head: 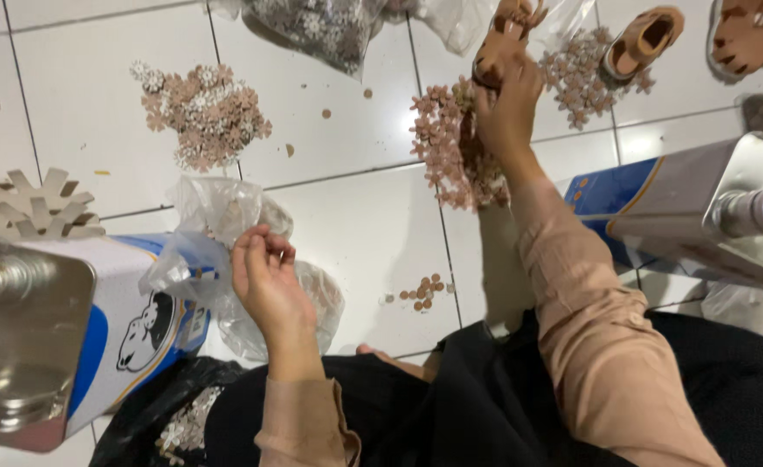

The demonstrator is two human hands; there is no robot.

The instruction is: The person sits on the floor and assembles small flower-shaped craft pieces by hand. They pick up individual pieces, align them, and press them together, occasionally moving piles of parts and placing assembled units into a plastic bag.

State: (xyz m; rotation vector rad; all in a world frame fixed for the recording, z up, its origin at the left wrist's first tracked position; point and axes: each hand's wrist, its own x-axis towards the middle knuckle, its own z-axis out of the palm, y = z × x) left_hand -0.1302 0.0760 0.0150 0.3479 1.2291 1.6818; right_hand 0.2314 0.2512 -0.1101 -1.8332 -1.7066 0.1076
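My right hand (507, 104) reaches far forward over the white tiled floor and grips a tan sandal (504, 39) by its strap. Just left of that hand lies a heap of small pink flower-shaped pieces (449, 147). My left hand (264, 277) hovers near my lap with fingers curled loosely; I cannot see anything in it. It sits beside a crumpled clear plastic bag (217, 216). Both arms wear beige sleeves.
Another heap of flower pieces (204, 112) lies at far left, and a third (580, 73) by more tan sandals (645, 39). Metal tin cans stand left (44, 337) and right (701, 203). Small round brown pieces (423, 292) dot the floor. A bag of pieces (312, 26) sits at top.
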